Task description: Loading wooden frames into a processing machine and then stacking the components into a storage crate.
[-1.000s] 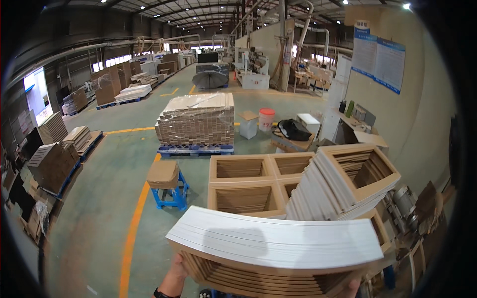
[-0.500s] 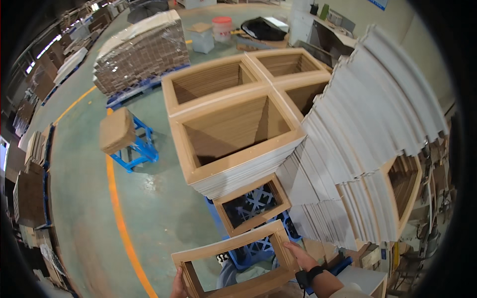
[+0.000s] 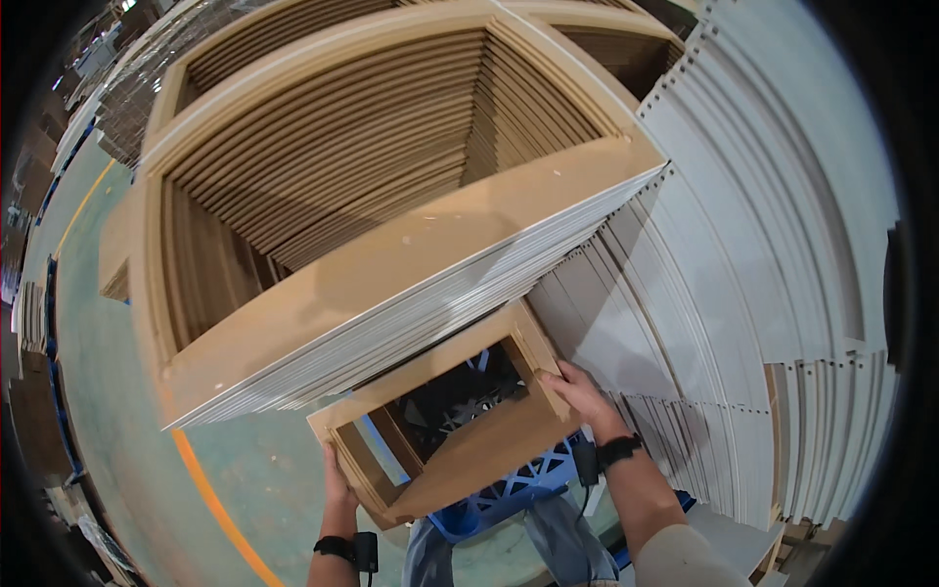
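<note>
Head view is showing me gripping a square wooden frame (image 3: 460, 430) between both hands, low over the blue pallet (image 3: 509, 489) and just under the tall frame stack (image 3: 391, 245). My left hand (image 3: 337, 479) is clasping its near-left edge, while my right hand (image 3: 577, 391) is curling its fingers (image 3: 553, 377) over the right corner.

Left hand (image 3: 337, 481): I'm gripping the near-left edge of a small square wooden frame (image 3: 460, 460).
Right hand (image 3: 579, 393): my fingers curl over the frame's right corner.
Frame: tilted, open in the middle, with a blue plastic pallet (image 3: 509, 489) showing through it.
Far side: a tall stack of wooden frames (image 3: 391, 254), touching the small one.
Right: white boards (image 3: 743, 254), fanned, leaning.
Left: green floor (image 3: 108, 391) with an orange line (image 3: 210, 504).
</note>
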A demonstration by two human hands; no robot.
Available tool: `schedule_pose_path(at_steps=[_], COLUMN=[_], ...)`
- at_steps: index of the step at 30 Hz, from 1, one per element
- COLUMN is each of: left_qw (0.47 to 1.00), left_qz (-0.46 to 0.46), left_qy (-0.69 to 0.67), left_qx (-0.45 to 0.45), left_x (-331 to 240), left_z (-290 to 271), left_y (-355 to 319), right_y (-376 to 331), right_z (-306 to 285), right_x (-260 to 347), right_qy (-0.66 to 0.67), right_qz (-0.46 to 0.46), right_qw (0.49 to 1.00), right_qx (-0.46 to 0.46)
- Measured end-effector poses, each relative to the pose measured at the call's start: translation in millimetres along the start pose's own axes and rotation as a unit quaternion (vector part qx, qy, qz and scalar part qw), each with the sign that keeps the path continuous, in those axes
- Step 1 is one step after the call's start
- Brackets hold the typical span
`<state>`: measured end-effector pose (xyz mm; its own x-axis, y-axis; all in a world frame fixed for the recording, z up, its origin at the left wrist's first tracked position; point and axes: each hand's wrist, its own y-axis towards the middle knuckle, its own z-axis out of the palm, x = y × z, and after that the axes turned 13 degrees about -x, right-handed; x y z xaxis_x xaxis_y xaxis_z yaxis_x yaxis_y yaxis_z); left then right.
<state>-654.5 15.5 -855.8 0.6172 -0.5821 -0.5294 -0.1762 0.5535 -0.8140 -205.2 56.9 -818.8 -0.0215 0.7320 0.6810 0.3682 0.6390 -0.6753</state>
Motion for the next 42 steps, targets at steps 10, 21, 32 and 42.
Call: schedule_pose_path(at_steps=[10, 21, 32, 42], left_qw=[1.0, 0.977, 0.958, 0.93], left_qz=[-0.018, 0.053, 0.08, -0.078], left_qy=[0.013, 0.194, 0.208, 0.273], left_qx=[-0.022, -0.071, 0.18, 0.233], left_x=[28.4, 14.5, -5.9, -12.5], left_z=[52.2, 57.6, 146.9, 371.9], left_y=[15.7, 22.8, -283.8, -493.2], right_y=[-67.4, -73.5, -350.4, -292.5], right_z=[79.9, 38.3, -226.3, -550.1], right_x=[-95.6, -87.6, -89.5, 116.2], right_qy=[0.424, 0.288, 0.295, 0.388], right_qz=[0.186, 0.227, 0.157, -0.153], right_qw=[0.884, 0.93, 0.917, 0.799], right_qx=[-0.068, -0.04, 0.218, -0.433])
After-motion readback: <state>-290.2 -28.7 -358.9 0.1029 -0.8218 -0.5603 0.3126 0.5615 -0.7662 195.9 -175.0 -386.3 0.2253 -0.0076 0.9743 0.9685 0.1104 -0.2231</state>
